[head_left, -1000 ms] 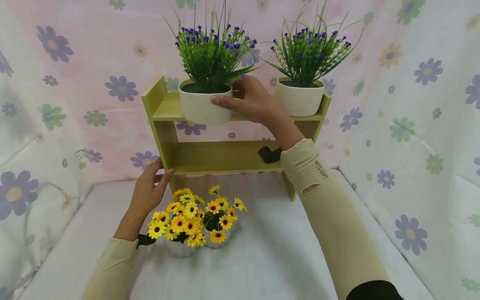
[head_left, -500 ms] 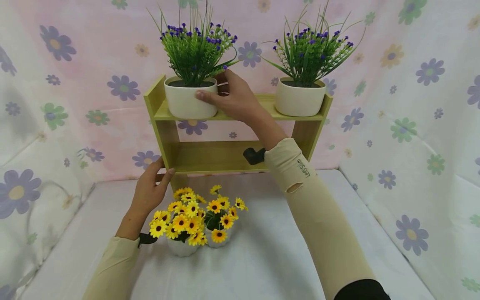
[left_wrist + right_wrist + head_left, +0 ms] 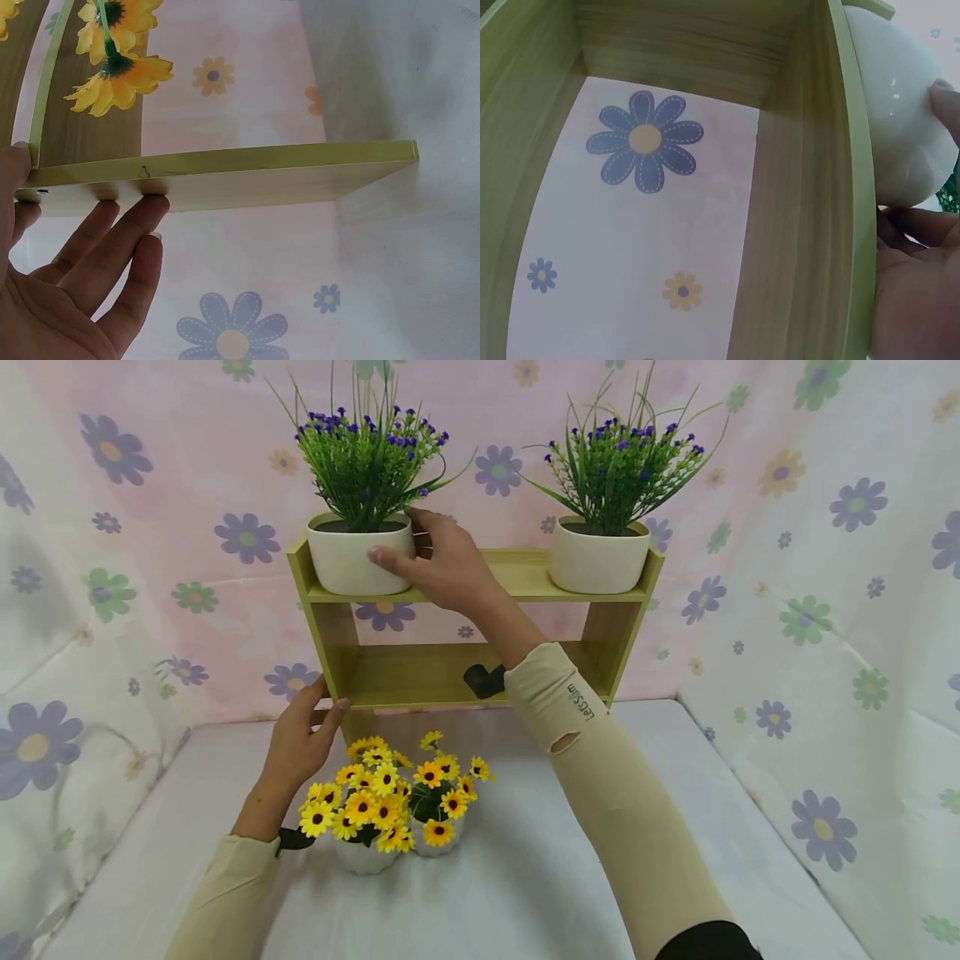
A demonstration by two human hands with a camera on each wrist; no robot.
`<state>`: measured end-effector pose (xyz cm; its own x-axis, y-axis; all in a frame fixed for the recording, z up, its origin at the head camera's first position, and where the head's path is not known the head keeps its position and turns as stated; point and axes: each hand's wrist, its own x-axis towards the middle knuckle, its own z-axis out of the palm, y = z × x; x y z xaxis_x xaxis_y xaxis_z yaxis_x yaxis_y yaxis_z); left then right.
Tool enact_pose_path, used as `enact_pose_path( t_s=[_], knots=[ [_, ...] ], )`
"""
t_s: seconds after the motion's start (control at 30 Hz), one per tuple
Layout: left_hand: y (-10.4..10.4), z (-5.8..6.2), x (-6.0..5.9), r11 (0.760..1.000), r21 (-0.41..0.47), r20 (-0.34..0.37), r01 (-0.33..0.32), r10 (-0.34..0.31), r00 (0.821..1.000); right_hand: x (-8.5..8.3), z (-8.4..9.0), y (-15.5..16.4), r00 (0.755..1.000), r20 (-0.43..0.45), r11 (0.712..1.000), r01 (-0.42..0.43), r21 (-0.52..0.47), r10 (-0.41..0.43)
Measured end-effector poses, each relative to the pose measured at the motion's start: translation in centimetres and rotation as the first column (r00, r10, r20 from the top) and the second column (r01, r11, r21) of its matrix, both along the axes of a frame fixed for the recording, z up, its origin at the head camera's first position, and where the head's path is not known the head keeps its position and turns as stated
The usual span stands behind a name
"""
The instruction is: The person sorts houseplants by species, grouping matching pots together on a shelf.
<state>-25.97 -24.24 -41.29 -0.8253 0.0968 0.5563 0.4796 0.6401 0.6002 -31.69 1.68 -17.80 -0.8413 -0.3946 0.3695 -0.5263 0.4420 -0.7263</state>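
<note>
right hand [image 3: 442, 564] grips pot [image 3: 348, 562], base hidden

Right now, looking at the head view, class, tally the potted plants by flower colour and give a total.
Purple-flowered pots: 2, the left pot held by the right hand, and the right pot, both on the shelf.
Yellow-flowered pots: 2, on the table.
Total: 4

Glossy white pot [image 3: 351, 562], matt wood-grain shelf [image 3: 420, 672], printed cloth backdrop [image 3: 817, 568].
</note>
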Motion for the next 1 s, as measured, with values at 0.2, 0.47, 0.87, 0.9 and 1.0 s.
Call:
enact_pose_path(
  t_s=[0.2, 0.47, 0.87, 0.9, 1.0],
  knots=[
    [-0.1, 0.1, -0.1, 1.0, -0.004, -0.003, -0.001, 0.001, 1.0, 0.3, -0.1, -0.5, 0.999, -0.041, 0.998, 0.027, 0.055, -0.024],
    [-0.1, 0.0, -0.1, 1.0, -0.012, 0.015, -0.008, 0.008, 1.0, 0.9, -0.5, -0.2, 0.998, -0.053, 0.997, 0.044, 0.061, -0.041],
    [0.0, -0.1, -0.1, 1.0, -0.01, 0.001, -0.008, 0.008, 1.0, 3.0, -2.2, 2.5, 0.986, -0.163, 0.998, -0.045, -0.039, 0.038],
    [0.0, -0.1, -0.1, 1.0, -0.01, 0.0, -0.009, 0.009, 1.0, 3.1, -2.5, 2.8, 0.978, -0.197, 0.996, -0.076, -0.044, 0.066],
    [-0.1, -0.1, -0.1, 1.0, -0.013, -0.002, -0.012, 0.012, 1.0, 3.6, -3.3, 3.5, 0.946, -0.291, 0.985, -0.167, -0.05, 0.145]
  ],
)
